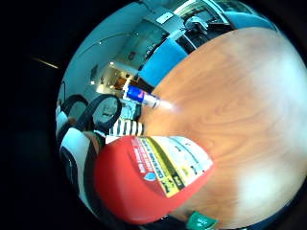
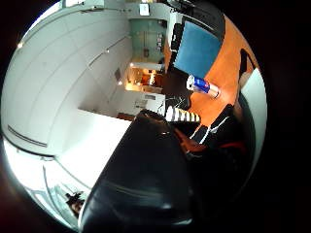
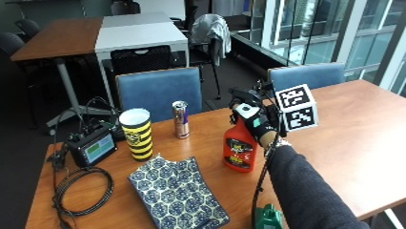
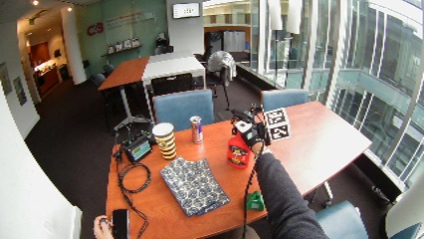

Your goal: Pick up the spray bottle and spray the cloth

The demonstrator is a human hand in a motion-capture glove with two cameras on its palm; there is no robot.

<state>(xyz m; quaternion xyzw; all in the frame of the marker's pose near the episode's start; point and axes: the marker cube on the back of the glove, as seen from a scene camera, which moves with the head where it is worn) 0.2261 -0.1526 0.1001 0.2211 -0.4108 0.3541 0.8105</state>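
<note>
The fingers of the gloved right hand [image 3: 255, 121] are curled round the neck and trigger head of the red spray bottle [image 3: 239, 148], gripping it at the top; whether a finger lies on the trigger cannot be told. The bottle stands upright with its base on the wooden table [image 3: 355, 124], directly below the hand, and its red body with the yellow and white label [image 1: 175, 163] fills much of the little finger side palm view. Taking the bottle as landmark: the folded patterned blue cloth [image 3: 176, 193] lies flat on the table near it, toward the front edge on the cup's side, apart from the bottle. The yellow and black striped cup [image 3: 137, 133] stands beyond the cloth, well apart from the bottle. 1 slim drink can [image 3: 181, 119] stands between cup and bottle, nearer the far edge. A small green object [image 3: 268, 218] sits at the front edge, near the person's sleeve.
</note>
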